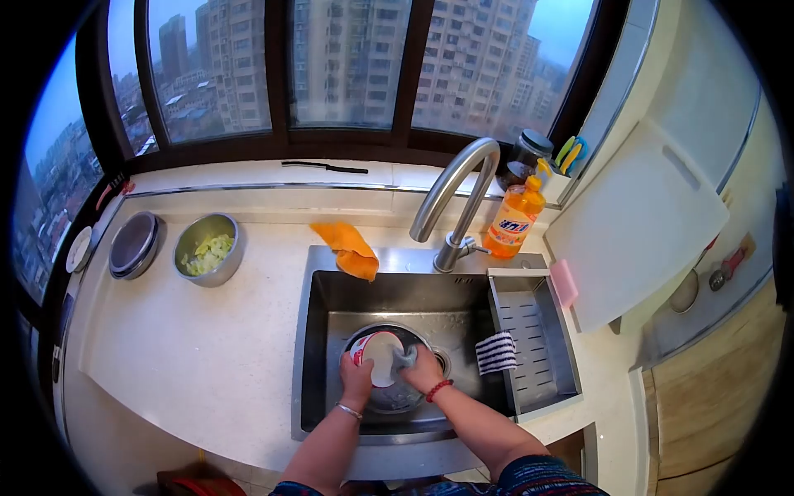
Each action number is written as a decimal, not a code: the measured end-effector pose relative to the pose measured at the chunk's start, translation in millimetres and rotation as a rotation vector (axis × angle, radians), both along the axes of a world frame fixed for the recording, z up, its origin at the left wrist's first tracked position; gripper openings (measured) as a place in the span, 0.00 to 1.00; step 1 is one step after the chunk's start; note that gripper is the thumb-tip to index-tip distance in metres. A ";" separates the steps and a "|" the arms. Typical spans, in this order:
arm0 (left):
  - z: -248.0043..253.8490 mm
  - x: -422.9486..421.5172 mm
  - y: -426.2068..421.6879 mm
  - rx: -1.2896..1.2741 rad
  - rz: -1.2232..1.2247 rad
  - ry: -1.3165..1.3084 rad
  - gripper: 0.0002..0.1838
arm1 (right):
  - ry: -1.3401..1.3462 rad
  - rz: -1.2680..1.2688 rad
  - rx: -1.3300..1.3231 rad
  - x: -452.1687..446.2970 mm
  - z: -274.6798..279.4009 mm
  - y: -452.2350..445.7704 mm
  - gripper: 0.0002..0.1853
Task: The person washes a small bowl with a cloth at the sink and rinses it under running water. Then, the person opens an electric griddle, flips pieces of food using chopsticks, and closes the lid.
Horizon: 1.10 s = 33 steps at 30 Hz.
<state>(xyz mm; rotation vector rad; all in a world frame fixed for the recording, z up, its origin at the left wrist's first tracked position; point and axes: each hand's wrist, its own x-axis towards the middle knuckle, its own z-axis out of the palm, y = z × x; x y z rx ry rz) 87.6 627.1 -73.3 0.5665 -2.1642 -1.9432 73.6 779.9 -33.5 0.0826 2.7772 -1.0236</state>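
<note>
My left hand (356, 379) grips the left side of a white bowl (382, 372) with a red pattern on its outside. The bowl is tilted over a round basin of water (395, 402) in the sink (339, 298). In my right hand (424, 370) a grey-blue cloth (401, 360) is bunched against the bowl's right edge. A silver bangle is on my left wrist and a red bead bracelet on my right. Part of the bowl is hidden behind my fingers.
A tall faucet (463, 186) arches behind the sink, beside an orange soap bottle (514, 217). A striped cloth (496, 353) hangs over the divider of the drain tray (538, 331). An orange cloth (351, 248) lies at the back edge. A metal bowl of chopped greens (230, 263) stands left.
</note>
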 end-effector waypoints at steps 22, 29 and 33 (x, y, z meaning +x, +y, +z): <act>-11.5 -3.5 1.8 0.527 -0.136 -0.093 0.15 | -0.013 0.341 -0.333 4.7 0.8 -44.7 0.16; 0.3 -2.1 1.2 0.338 -0.294 -0.068 0.15 | 0.158 0.625 0.177 17.0 15.8 -19.5 0.08; 5.8 2.9 3.2 0.562 -0.358 -0.196 0.18 | 0.292 0.491 0.148 4.3 4.5 -23.7 0.06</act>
